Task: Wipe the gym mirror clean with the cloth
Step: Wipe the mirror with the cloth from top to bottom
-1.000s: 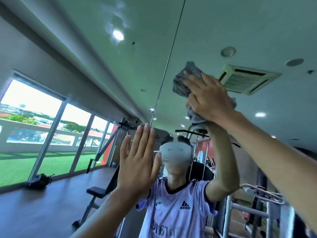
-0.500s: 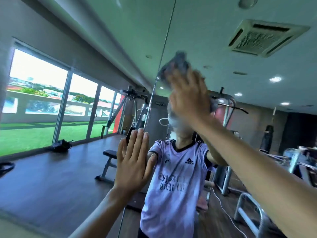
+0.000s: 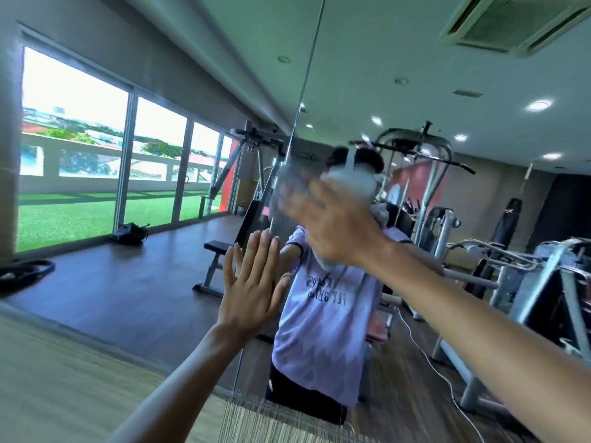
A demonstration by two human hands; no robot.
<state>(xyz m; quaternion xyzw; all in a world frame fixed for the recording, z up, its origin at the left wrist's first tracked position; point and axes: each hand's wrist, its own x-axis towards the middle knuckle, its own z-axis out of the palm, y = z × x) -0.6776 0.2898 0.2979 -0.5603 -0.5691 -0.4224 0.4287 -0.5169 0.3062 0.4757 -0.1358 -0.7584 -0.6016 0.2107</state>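
The grey cloth (image 3: 289,187) lay against the mirror (image 3: 383,59), high on the glass and just right of the vertical seam (image 3: 307,87) between two mirror panels. It was blurred, so its folds could not be seen. The right hand (image 3: 332,228) covered the cloth from behind. Its fingers (image 3: 299,199) looked stretched and spread over the cloth and pressed it to the glass; they were not curled around it, as far as the blur allowed to see. The right arm reached up from the lower right corner.

Lower and to the left, the left hand (image 3: 254,282) rested flat on the mirror. Its fingers were straight, close together and pointing up, and it held nothing.

In the mirror appeared the reflection of the person in a light purple shirt (image 3: 323,330), partly hidden by the right hand. Around it the glass reflected a weight bench (image 3: 217,247), grey exercise machines (image 3: 444,225), a dark punching bag (image 3: 508,219), large windows (image 3: 76,145) with green grass outside, and a black bag (image 3: 129,233) on the dark floor near them.
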